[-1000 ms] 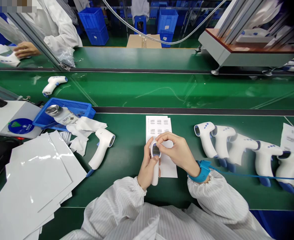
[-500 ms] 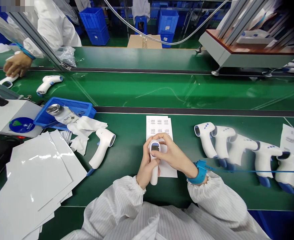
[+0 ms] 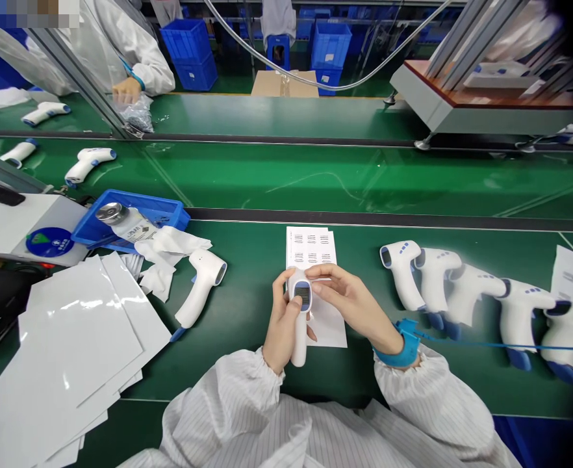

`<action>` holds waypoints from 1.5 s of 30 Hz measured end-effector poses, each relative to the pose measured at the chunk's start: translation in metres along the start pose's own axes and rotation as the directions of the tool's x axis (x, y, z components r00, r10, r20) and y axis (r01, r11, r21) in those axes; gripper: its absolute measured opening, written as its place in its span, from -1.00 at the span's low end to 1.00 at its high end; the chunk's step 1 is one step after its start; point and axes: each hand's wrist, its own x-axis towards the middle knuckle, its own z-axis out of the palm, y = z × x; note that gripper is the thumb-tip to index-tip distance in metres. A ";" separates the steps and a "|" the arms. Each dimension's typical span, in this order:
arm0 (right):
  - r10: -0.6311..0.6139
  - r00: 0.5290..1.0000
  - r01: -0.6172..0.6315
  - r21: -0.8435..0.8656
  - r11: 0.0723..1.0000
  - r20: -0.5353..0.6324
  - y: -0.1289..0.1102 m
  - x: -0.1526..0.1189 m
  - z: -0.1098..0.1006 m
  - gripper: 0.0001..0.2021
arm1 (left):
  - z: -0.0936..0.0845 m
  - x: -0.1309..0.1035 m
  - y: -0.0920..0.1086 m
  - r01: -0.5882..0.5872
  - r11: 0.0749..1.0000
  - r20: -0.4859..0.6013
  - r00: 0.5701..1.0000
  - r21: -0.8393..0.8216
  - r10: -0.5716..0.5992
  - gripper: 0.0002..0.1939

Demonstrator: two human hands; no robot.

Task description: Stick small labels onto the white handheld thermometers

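A white infrared thermometer (image 3: 299, 338) with a blue-rimmed screen stands upright in my left hand (image 3: 281, 325). The left fingers wrap round its body, and the thumb lies by the lower edge of the screen. My right hand (image 3: 347, 299), with a blue strap on its wrist, is beside the thermometer's head. Its fingers are stretched out and parted, the tips at the right edge of the head; whether they touch is hard to tell. Under both hands lies a white label sheet (image 3: 310, 244) with printed blocks of text.
Several more thermometers (image 3: 401, 273) stand in a row at the right. Another thermometer (image 3: 201, 286) lies left of my hands, near white sheets (image 3: 82, 338) and a blue tray (image 3: 164, 211) with a bottle. Beyond runs a green belt (image 3: 267, 175). A co-worker's hand (image 3: 127, 91) is across it.
My right hand has drawn back to the right, its thumb off the screen. The thermometer has turned slightly in my left hand. The co-worker's hand has left a thermometer and moved right, to a plastic bag.
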 end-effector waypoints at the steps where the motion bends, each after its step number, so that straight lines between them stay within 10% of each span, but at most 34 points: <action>1: -0.002 0.998 0.000 -0.034 0.999 -0.062 0.000 0.000 0.001 -0.84 | 0.000 -0.001 0.001 -0.010 1.000 -0.006 1.000 0.021 0.010 -0.51; 13: -0.222 0.968 0.169 -0.348 0.922 -0.116 -0.014 -0.006 0.013 -0.77 | 0.000 -0.005 0.006 0.076 0.997 0.020 0.997 0.005 -0.076 -0.52; 23: -0.224 0.949 0.186 -0.177 0.967 -0.223 -0.014 -0.002 0.019 -0.92 | 0.003 -0.013 0.010 0.006 0.997 0.150 0.988 0.079 -0.018 -0.17; 31: 0.118 0.990 -0.125 0.100 0.987 0.074 -0.011 -0.007 0.021 -0.39 | 0.002 -0.007 0.015 -0.245 0.949 0.103 0.968 0.199 0.229 -0.14; 35: 0.102 0.962 -0.115 0.036 0.993 0.255 -0.006 -0.008 0.018 -0.63 | -0.004 -0.001 0.019 -0.296 0.934 0.191 0.947 0.198 0.260 0.06; 39: 0.052 0.998 -0.060 -0.239 0.969 -0.038 0.012 0.031 -0.008 -0.81 | -0.010 0.006 0.023 -0.286 0.858 0.199 0.955 0.427 0.219 0.12; 45: -0.080 0.915 -0.051 -0.311 0.949 -0.396 0.022 0.131 -0.074 -0.58 | -0.010 0.006 0.028 -0.243 0.823 0.192 0.967 0.514 0.166 -0.29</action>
